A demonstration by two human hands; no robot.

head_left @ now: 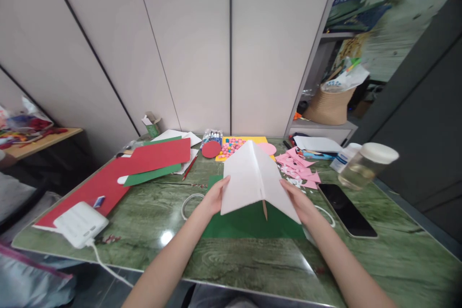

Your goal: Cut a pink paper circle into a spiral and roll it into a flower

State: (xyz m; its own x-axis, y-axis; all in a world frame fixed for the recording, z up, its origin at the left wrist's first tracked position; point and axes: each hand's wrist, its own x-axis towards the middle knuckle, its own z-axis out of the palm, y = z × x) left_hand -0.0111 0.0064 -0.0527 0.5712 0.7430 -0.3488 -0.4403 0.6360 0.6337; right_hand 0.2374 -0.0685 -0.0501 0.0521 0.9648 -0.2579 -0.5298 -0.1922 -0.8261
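Observation:
A white sheet of card (240, 180), creased down the middle like a tent, is held up above the table. My left hand (215, 196) grips its left edge, and my right hand (296, 198) grips its right edge. From under the crease shows the tip of a pencil-like stick (264, 211); the rest of it is hidden. Beneath lies a green sheet (249, 226), partly covered by the card. Behind the card are a yellow sheet (258, 139) with pink beads (231, 147) on it and a pink paper circle (267, 148).
On the left are red sheets (159, 156), a green strip (155, 175) and a white power bank (81, 224) with a cable. Pink paper scraps (298, 163), a phone (347, 211) and a lidded jar (368, 166) stand or lie right. A cabinet wall (198, 48) rises behind.

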